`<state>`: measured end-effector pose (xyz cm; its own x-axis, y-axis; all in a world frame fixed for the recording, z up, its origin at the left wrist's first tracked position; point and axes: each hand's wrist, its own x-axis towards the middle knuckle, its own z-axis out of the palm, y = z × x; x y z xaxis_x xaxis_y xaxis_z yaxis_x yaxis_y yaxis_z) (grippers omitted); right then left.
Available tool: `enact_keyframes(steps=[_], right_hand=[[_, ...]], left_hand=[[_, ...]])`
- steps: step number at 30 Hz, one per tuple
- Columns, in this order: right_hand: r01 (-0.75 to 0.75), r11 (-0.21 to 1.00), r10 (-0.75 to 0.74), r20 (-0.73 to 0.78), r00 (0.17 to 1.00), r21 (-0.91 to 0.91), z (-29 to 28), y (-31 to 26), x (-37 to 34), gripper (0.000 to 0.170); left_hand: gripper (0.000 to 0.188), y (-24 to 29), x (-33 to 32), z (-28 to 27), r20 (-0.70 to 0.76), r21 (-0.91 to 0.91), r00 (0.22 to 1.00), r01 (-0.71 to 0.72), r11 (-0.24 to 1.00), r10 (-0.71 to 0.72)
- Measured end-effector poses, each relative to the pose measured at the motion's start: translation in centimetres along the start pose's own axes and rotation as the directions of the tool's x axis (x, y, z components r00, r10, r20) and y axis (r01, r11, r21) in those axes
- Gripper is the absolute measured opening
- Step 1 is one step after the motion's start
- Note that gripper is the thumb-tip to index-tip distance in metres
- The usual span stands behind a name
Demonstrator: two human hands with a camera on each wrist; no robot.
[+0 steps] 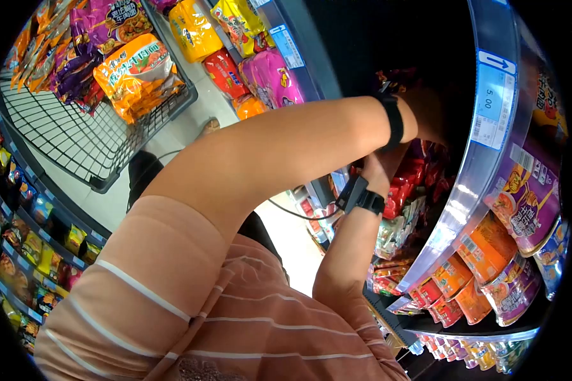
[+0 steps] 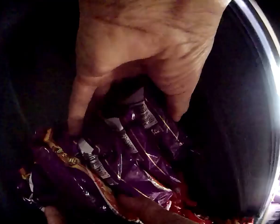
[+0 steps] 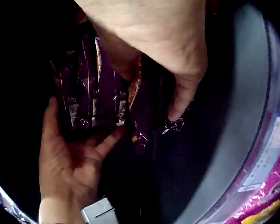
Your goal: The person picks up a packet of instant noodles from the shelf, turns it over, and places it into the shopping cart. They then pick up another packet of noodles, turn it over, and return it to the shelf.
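Note:
Both hands reach into a dark shelf bay. In the left wrist view my left hand point(image 2: 147, 44) spans a row of purple instant noodle packs point(image 2: 130, 154), thumb and fingers curled round their barcoded ends. The right wrist view shows that left hand point(image 3: 70, 163) below the same packs point(image 3: 93, 88). My right hand point(image 3: 163, 42) comes in from above there, its thumb and fingers on either side of the nearest purple pack point(image 3: 147, 105). Seen from the head, the left hand point(image 1: 429, 114) is deep in shadow and the right hand point(image 1: 378, 173) shows beneath it.
A shopping cart point(image 1: 63, 149) holds orange and purple noodle packs point(image 1: 140, 76) at upper left. The shelf edge point(image 1: 454, 197) carries a price label point(image 1: 492, 95). Red packs point(image 1: 407, 187) lie near the hands, and noodle tubs point(image 1: 486, 247) stand at right.

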<state>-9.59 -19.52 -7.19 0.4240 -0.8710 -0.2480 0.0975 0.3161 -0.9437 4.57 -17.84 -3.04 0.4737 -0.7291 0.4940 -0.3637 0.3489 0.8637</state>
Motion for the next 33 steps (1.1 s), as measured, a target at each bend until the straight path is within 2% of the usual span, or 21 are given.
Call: enact_keyframes(steps=[2, 3, 5, 6, 9, 11, 13, 14, 17, 21, 23, 25, 26, 27, 28, 31, 33], right_hand=[[0.050, 0.993, -0.047, 0.025, 0.999, -0.109, 0.5, -0.3, 0.3, 0.087], [0.159, 0.944, -0.121, 0.145, 0.982, -0.288, -0.1, -0.2, 0.8, 0.084], [0.440, 0.718, -0.262, 0.376, 0.889, -0.540, -1.1, 0.0, 1.8, 0.078], [0.480, 0.680, -0.271, 0.418, 0.867, -0.555, -1.2, -0.1, 2.2, 0.075], [0.638, 0.353, -0.332, 0.546, 0.769, -0.684, -1.9, -0.3, 2.5, 0.071], [0.576, 0.372, -0.328, 0.477, 0.815, -0.728, -1.0, -0.7, 2.0, 0.079], [0.522, 0.368, -0.321, 0.422, 0.848, -0.769, -1.0, -0.9, 2.3, 0.082], [0.511, 0.374, -0.328, 0.405, 0.854, -0.774, -1.2, -0.8, 2.6, 0.081], [0.522, 0.372, -0.353, 0.403, 0.844, -0.767, -2.1, -0.6, 3.8, 0.080], [0.539, 0.237, -0.328, 0.456, 0.827, -0.808, -4.3, -1.2, 5.4, 0.079], [0.547, 0.084, -0.300, 0.502, 0.811, -0.833, -5.7, -1.4, 6.5, 0.080], [0.551, -0.157, -0.248, 0.573, 0.781, -0.819, -7.5, -1.3, 7.7, 0.080], [0.546, -0.327, -0.235, 0.626, 0.744, -0.772, -8.5, -0.9, 8.3, 0.076], [0.500, -0.603, -0.146, 0.702, 0.697, -0.622, -10.0, -0.8, 9.6, 0.075], [0.414, -0.817, -0.032, 0.747, 0.664, -0.402, -10.9, -1.1, 10.6, 0.073], [0.357, -0.921, 0.139, 0.729, 0.671, -0.153, -11.3, -1.6, 11.1, 0.071], [0.390, -0.893, 0.119, 0.718, 0.686, -0.225, -10.6, -1.6, 10.6, 0.072]], left_hand=[[0.073, -1.5, 1.3, 1.7, -0.017, 0.006, 0.999, -0.049, 0.999, 0.049], [0.074, -1.8, 1.6, 1.9, 0.006, -0.019, 0.999, -0.042, 0.999, 0.042], [0.075, -2.5, 2.1, 2.4, 0.051, -0.069, 0.998, -0.026, 0.997, 0.029], [0.074, -2.4, 3.2, 2.7, 0.118, 0.071, 0.993, -0.006, 0.997, -0.002], [0.066, -3.0, 5.4, 4.7, 0.196, 0.358, 0.980, -0.094, 0.929, 0.024], [0.061, -5.2, 7.7, 7.1, 0.300, 0.492, 0.927, -0.354, 0.795, 0.227], [0.061, -5.2, 8.4, 7.6, 0.306, 0.486, 0.919, -0.376, 0.789, 0.250], [0.062, -5.1, 8.7, 7.8, 0.255, 0.419, 0.951, -0.273, 0.866, 0.176], [0.066, -4.8, 9.1, 7.9, 0.175, 0.229, 0.984, -0.080, 0.970, 0.040], [0.066, -4.4, 7.8, 6.9, 0.121, 0.085, 0.993, -0.007, 0.996, -0.003], [0.066, -4.3, 7.5, 6.6, 0.103, 0.044, 0.995, 0.015, 0.999, -0.019], [0.065, -4.1, 7.5, 6.5, 0.096, 0.018, 0.995, 0.021, 1.000, -0.023], [0.065, -4.1, 7.4, 6.4, 0.092, 0.006, 0.995, 0.026, 1.000, -0.026], [0.065, -3.8, 7.1, 6.4, 0.090, -0.003, 0.996, 0.027, 1.000, -0.027], [0.065, -4.0, 7.1, 6.4, 0.090, -0.010, 0.996, 0.027, 1.000, -0.026], [0.065, -4.3, 7.2, 6.4, 0.075, -0.029, 0.997, 0.027, 0.999, -0.025], [0.065, -4.2, 7.8, 6.3, 0.057, -0.048, 0.998, 0.023, 0.999, -0.020]])
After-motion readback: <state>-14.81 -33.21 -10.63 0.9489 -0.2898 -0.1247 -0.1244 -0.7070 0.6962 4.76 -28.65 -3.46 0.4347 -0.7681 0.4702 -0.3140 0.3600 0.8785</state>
